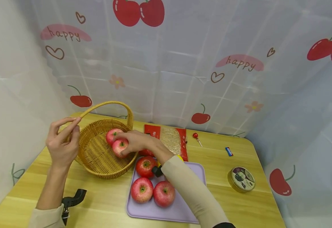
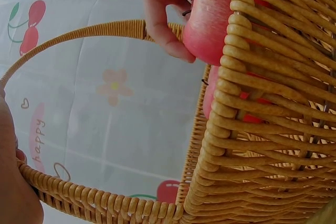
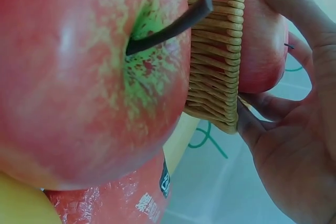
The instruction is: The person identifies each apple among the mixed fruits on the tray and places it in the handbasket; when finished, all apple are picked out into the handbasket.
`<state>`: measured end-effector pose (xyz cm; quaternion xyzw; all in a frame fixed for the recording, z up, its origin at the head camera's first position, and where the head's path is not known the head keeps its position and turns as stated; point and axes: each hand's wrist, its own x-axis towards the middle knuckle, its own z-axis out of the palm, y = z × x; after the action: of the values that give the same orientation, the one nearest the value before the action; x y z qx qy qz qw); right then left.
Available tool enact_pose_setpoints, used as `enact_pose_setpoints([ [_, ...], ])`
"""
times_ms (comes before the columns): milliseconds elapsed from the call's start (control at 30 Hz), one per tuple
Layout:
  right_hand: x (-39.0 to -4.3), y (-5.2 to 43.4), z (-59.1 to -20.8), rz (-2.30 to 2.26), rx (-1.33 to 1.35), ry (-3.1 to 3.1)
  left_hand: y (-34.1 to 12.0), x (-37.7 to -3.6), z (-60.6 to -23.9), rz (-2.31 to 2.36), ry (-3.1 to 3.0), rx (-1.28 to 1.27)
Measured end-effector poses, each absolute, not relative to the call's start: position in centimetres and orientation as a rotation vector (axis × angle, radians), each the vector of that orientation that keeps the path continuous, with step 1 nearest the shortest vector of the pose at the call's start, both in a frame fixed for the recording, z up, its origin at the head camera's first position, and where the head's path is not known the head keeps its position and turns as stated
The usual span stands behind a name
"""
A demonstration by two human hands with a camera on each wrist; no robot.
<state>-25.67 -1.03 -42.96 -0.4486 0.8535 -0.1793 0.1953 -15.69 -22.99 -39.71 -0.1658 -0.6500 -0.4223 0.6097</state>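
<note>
Held apple (image 1: 120, 148): within the mouth of a round wicker basket (image 1: 97, 156), near the side toward the tray, part of the fruit showing above the rim in both wrist views; whether its underside is supported cannot be told. The right hand (image 1: 134, 141) grips it, thumb and fingers curved around its sides. A second apple (image 1: 113, 134) lies in the basket just beside the first, farther from the person.

The left hand (image 1: 64, 139) pinches the arched basket handle (image 1: 109, 103) at its left part, the arch rising over the opening.

To the right of the basket, a lilac tray (image 1: 157, 216) bears three visible apples: a darker red apple (image 1: 146, 167) at the far left corner and two pinkish ones, a left apple (image 1: 141, 190) and a right apple (image 1: 164, 193), nearer the person. A yellow object (image 1: 180, 157) shows in part beside the right sleeve (image 1: 194, 190), which hides some of the tray.

Beyond the tray lies a red-ended clear bag (image 1: 171, 139). Farther right on the wood-grain table (image 1: 217, 202) are a red lollipop (image 1: 195, 135), a small blue packet (image 1: 229, 151) and a round tin (image 1: 241, 179). A cherry-printed cloth (image 1: 168, 82) hangs behind.
</note>
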Motion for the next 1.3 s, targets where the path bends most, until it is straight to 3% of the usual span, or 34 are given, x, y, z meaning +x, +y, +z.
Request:
enact_pose_setpoints([
  [1300,-24.9,-2.6,-44.0,-0.251,-1.239,2.514,-23.6,-16.1,-40.5,-0.979,-1.494,-0.383],
])
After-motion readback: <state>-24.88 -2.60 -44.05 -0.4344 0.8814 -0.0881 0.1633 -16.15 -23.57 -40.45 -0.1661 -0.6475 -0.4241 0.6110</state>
